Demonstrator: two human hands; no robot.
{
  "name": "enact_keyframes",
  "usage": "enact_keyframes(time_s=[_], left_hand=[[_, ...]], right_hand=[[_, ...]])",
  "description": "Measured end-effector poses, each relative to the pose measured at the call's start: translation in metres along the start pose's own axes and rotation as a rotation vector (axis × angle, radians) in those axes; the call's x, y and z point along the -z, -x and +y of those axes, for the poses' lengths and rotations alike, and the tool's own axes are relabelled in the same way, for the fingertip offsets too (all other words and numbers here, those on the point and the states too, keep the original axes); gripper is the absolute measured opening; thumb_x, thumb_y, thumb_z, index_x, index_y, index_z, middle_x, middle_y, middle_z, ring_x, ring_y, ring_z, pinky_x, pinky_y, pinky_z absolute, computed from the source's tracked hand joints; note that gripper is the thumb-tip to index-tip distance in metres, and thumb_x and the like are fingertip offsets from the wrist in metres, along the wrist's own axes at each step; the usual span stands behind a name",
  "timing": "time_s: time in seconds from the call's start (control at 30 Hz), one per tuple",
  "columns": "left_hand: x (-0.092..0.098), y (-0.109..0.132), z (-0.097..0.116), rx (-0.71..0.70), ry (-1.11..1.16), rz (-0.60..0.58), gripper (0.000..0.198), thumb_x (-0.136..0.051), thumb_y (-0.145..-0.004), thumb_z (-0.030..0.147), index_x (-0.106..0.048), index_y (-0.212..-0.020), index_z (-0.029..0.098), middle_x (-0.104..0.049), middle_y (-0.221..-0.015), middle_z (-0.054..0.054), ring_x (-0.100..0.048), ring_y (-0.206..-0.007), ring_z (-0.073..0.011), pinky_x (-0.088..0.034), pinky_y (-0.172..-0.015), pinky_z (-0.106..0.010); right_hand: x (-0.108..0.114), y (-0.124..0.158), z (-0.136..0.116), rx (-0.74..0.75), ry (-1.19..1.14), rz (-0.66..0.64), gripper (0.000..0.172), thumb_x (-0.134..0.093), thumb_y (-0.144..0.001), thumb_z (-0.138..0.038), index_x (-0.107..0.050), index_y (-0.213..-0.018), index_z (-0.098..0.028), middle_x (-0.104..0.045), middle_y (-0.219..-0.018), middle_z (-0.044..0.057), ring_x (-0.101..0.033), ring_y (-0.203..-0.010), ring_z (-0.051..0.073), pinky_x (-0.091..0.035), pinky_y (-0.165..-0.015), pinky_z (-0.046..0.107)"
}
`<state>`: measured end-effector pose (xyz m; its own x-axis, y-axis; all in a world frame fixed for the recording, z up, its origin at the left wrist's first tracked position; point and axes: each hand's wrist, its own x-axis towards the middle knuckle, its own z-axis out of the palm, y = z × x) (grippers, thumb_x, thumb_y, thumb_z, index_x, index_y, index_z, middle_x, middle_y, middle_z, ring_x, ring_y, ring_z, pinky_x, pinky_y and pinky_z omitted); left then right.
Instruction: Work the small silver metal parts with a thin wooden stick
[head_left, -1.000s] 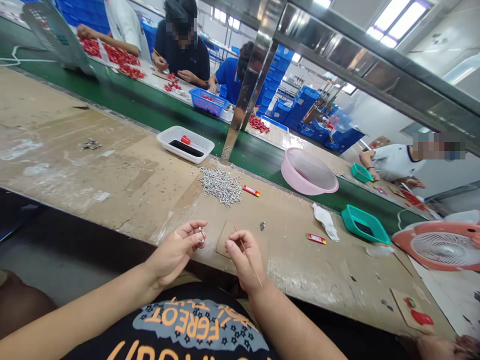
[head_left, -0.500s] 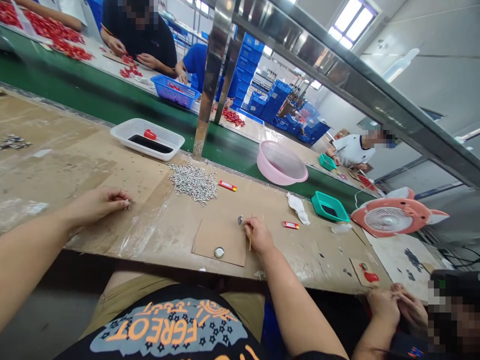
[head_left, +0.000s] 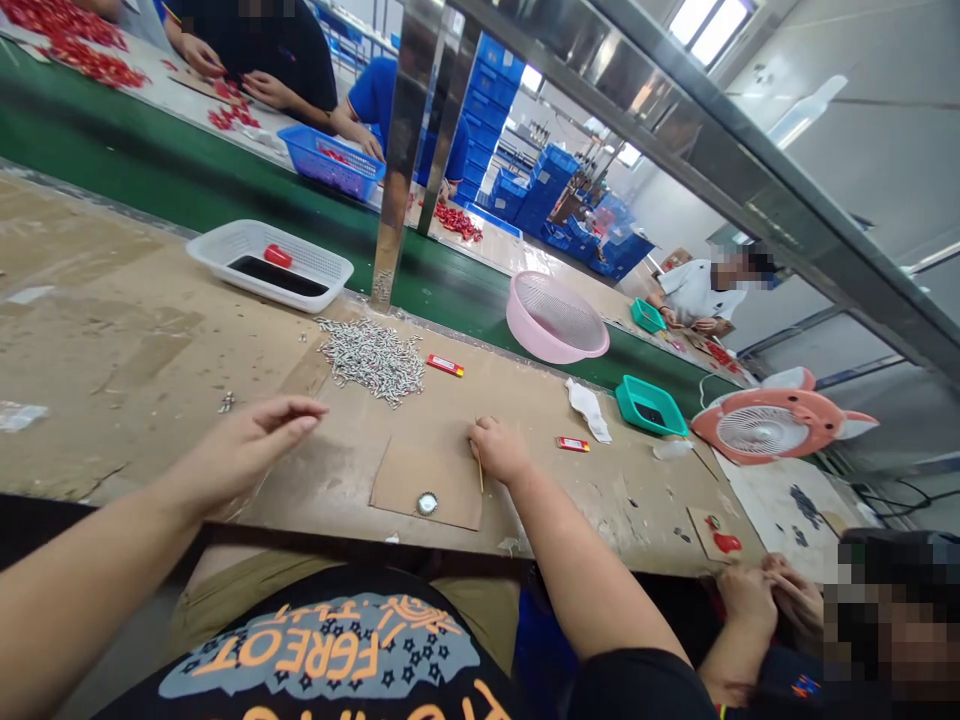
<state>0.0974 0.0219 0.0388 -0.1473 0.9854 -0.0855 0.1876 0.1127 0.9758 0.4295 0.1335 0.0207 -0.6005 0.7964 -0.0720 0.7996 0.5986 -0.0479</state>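
Note:
My left hand (head_left: 251,445) hovers over the brown worktable (head_left: 112,340), fingers stretched out and empty, just right of a small metal part (head_left: 225,402) lying on the table. My right hand (head_left: 498,450) is closed on a thin wooden stick (head_left: 480,470) and rests at the far edge of a cardboard square (head_left: 409,480). A small round metal cap (head_left: 427,503) lies on that cardboard. A heap of small silver metal parts (head_left: 371,357) lies beyond both hands.
A white basket (head_left: 225,250) with a red piece stands at the back left, a pink bowl (head_left: 555,320) and green tray (head_left: 649,405) to the right, with a pink fan (head_left: 765,430). A steel post (head_left: 394,200) rises behind the heap. A co-worker's hands (head_left: 772,595) work at my right; others sit across the green belt.
My left hand set down the small metal part at the left and drew back toward the middle, now open. My right hand has kept the stick by the cardboard.

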Motion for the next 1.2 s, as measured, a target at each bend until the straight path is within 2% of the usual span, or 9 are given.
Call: enact_keyframes(time_s=[0.13,0.23,0.3,0.4,0.57,0.7,0.8,1.0,1.2], left_hand=[[-0.055,0.024,0.007,0.252,0.418,-0.221,0.032,-0.069,-0.074,0.041,-0.067,-0.095,0.017,-0.067,-0.087,-0.007,-0.057,-0.077,-0.0173,-0.044,-0.068,-0.025],[-0.085,0.038,0.008,0.439,0.735,-0.382,0.025,-0.066,-0.078,0.031,-0.067,-0.099,0.017,-0.066,-0.091,-0.007,-0.057,-0.073,-0.0126,-0.045,-0.065,-0.022],[-0.096,0.042,0.006,0.480,0.886,-0.451,0.018,-0.064,-0.081,0.027,-0.067,-0.095,0.015,-0.064,-0.084,-0.005,-0.056,-0.070,-0.0097,-0.045,-0.062,-0.019],[-0.099,0.044,-0.001,0.500,1.000,-0.473,0.011,-0.064,-0.082,0.023,-0.067,-0.085,0.012,-0.059,-0.073,-0.002,-0.054,-0.065,-0.0073,-0.045,-0.060,-0.017],[-0.094,0.047,-0.009,0.513,1.030,-0.439,0.006,-0.068,-0.077,0.017,-0.065,-0.081,0.013,-0.058,-0.073,-0.001,-0.055,-0.069,-0.0081,-0.046,-0.063,-0.018],[-0.091,0.049,-0.011,0.494,1.034,-0.447,0.005,-0.066,-0.079,0.018,-0.064,-0.080,0.013,-0.058,-0.074,-0.001,-0.056,-0.071,-0.0089,-0.047,-0.064,-0.018],[-0.087,0.049,-0.013,0.497,1.006,-0.439,0.006,-0.064,-0.082,0.018,-0.063,-0.084,0.013,-0.059,-0.081,-0.003,-0.055,-0.072,-0.0084,-0.047,-0.062,-0.017],[-0.083,0.051,-0.020,0.553,0.976,-0.425,0.007,-0.064,-0.081,0.017,-0.061,-0.085,0.013,-0.059,-0.087,-0.004,-0.056,-0.070,-0.0083,-0.048,-0.058,-0.017],[-0.086,0.052,-0.019,0.553,0.967,-0.446,0.010,-0.066,-0.080,0.021,-0.062,-0.084,0.012,-0.059,-0.085,-0.004,-0.056,-0.071,-0.0092,-0.048,-0.058,-0.017]], right_hand=[[0.009,0.013,-0.026,0.056,-0.056,0.149,0.022,-0.043,-0.090,-0.019,-0.064,-0.094,-0.020,-0.059,-0.097,0.010,-0.050,-0.095,0.021,-0.042,-0.085,0.034],[0.009,0.032,-0.062,0.246,-0.278,0.363,0.020,-0.047,-0.089,-0.020,-0.064,-0.099,-0.024,-0.061,-0.094,0.007,-0.051,-0.091,0.020,-0.042,-0.087,0.035],[0.006,0.042,-0.083,0.377,-0.407,0.406,0.018,-0.052,-0.087,-0.020,-0.064,-0.099,-0.026,-0.062,-0.089,0.006,-0.052,-0.088,0.019,-0.042,-0.085,0.036],[0.000,0.049,-0.100,0.442,-0.484,0.432,0.019,-0.056,-0.084,-0.020,-0.066,-0.098,-0.029,-0.062,-0.088,0.006,-0.052,-0.090,0.020,-0.043,-0.085,0.037],[-0.002,0.047,-0.106,0.439,-0.434,0.408,0.018,-0.054,-0.085,-0.021,-0.068,-0.094,-0.028,-0.063,-0.090,0.006,-0.051,-0.093,0.020,-0.044,-0.087,0.037],[0.004,0.051,-0.107,0.436,-0.541,0.419,0.029,-0.050,-0.086,-0.014,-0.062,-0.109,-0.027,-0.065,-0.094,0.005,-0.053,-0.093,0.018,-0.044,-0.089,0.036],[0.004,0.061,-0.102,0.296,-0.737,0.433,0.032,-0.047,-0.088,-0.016,-0.057,-0.117,-0.026,-0.064,-0.097,0.005,-0.056,-0.092,0.017,-0.045,-0.088,0.037],[-0.016,0.075,-0.092,-0.034,-0.796,0.345,0.019,-0.046,-0.092,-0.026,-0.063,-0.089,-0.019,-0.064,-0.080,0.004,-0.058,-0.080,0.016,-0.045,-0.075,0.032],[-0.024,0.074,-0.095,-0.033,-0.621,0.304,0.021,-0.045,-0.092,-0.027,-0.060,-0.081,-0.018,-0.063,-0.077,0.004,-0.055,-0.077,0.016,-0.041,-0.074,0.031]])
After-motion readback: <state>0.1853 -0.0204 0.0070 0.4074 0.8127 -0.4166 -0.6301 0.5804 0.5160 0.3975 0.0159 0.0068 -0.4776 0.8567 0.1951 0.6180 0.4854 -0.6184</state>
